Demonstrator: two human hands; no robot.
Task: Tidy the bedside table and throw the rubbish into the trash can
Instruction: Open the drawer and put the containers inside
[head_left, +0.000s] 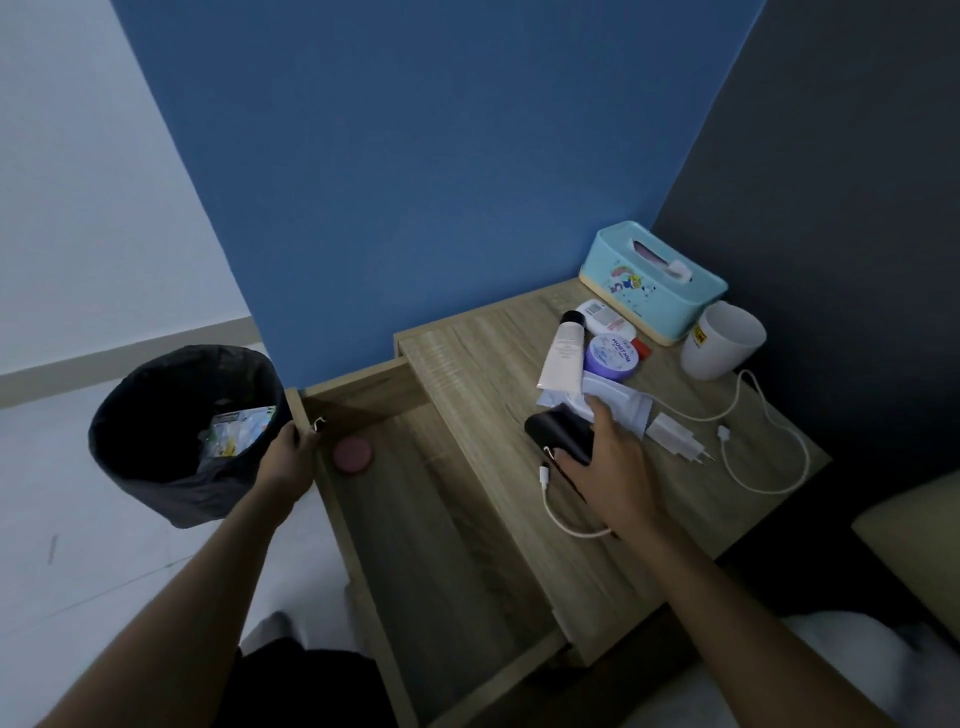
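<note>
The wooden bedside table has its drawer pulled open. My left hand grips the drawer's front edge. A round pink item lies inside the drawer near that hand. My right hand is closed on a black power bank on the tabletop, with a short white cable hanging from it. Behind it lie a white tube, a purple jar, a white packet and a white charger with cable. The trash can, lined in black, stands left on the floor with wrappers inside.
A teal tissue box and a white cup stand at the table's back right against the dark wall. A blue wall rises behind. A pale cushion lies at right. White tiled floor surrounds the trash can.
</note>
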